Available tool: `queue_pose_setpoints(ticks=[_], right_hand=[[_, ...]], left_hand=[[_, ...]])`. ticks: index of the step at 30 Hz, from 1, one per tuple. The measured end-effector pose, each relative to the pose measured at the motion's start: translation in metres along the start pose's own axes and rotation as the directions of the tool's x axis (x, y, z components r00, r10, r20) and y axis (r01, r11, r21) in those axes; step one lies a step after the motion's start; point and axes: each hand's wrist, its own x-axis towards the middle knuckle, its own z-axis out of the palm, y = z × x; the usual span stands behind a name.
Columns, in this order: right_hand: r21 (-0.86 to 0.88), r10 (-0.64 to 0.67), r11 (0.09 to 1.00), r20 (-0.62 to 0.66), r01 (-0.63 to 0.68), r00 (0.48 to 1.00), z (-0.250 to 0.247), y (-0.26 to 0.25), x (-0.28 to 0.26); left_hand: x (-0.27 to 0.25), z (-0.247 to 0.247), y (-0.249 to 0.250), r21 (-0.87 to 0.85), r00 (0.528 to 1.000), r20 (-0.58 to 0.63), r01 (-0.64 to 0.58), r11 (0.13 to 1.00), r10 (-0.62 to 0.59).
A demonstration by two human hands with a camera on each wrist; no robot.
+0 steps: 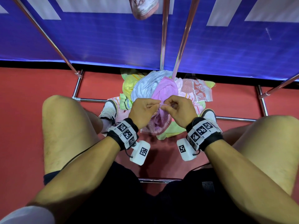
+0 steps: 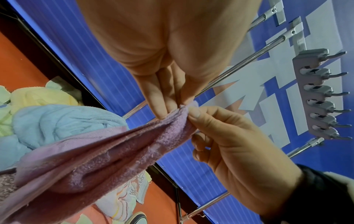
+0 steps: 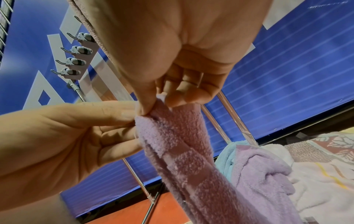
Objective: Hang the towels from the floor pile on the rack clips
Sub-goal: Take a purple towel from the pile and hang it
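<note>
I squat over a floor pile of towels (image 1: 145,88) in blue, yellow, green and patterned cloth. A lilac terry towel (image 1: 161,121) rises out of the pile. My left hand (image 1: 155,107) and right hand (image 1: 164,107) both pinch its top edge, fingertips almost touching. In the left wrist view the left hand (image 2: 172,109) and right hand (image 2: 193,116) grip the bunched lilac towel (image 2: 114,151). The right wrist view has the right hand (image 3: 157,104) and left hand (image 3: 132,119) on that towel (image 3: 182,159). A grey clip strip (image 2: 316,94) hangs on the rack above.
Chrome rack poles (image 1: 182,38) rise right behind the pile, and base bars (image 1: 90,99) run along the red floor. A pinkish towel (image 1: 144,8) hangs overhead. A blue banner wall (image 1: 97,38) closes the back. My knees and shoes flank the pile.
</note>
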Motion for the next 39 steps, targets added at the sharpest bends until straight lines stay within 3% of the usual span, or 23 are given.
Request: queue_pose_setpoints(ticks=[6, 11, 20, 28, 32, 35, 39], right_hand=[[-0.029, 0.031, 0.999, -0.004, -0.031, 1.0, -0.001, 0.003, 0.0], [-0.061, -0.024, 0.998, 0.076, 0.029, 0.997, -0.001, 0.004, -0.001], [0.02, 0.019, 1.0, 0.11, -0.022, 0.994, -0.001, -0.001, -0.002], [-0.235, -0.052, 0.969, 0.117, 0.078, 0.992, 0.001, 0.004, 0.0], [-0.386, -0.102, 0.915, 0.058, 0.117, 0.993, -0.002, 0.002, 0.0], [-0.495, -0.063, 0.863, 0.097, 0.103, 0.993, -0.009, 0.007, 0.004], [-0.504, -0.07, 0.853, 0.145, 0.135, 0.987, -0.012, 0.006, 0.005]], left_hand=[[-0.004, 0.004, 0.001, 0.001, 0.999, 0.041, 0.035, 0.999, -0.035], [-0.002, -0.001, 0.003, 0.063, 0.999, 0.028, 0.016, 0.998, -0.018], [0.003, -0.012, 0.005, 0.074, 0.995, 0.1, -0.022, 0.997, 0.015], [0.006, -0.017, 0.015, 0.059, 0.996, 0.049, -0.078, 0.995, 0.075], [0.005, -0.016, 0.016, 0.052, 0.993, 0.07, -0.094, 0.994, 0.09], [0.005, -0.016, 0.013, 0.046, 0.993, 0.087, -0.089, 0.995, 0.084], [0.007, -0.017, 0.013, 0.053, 0.993, 0.062, -0.101, 0.993, 0.098]])
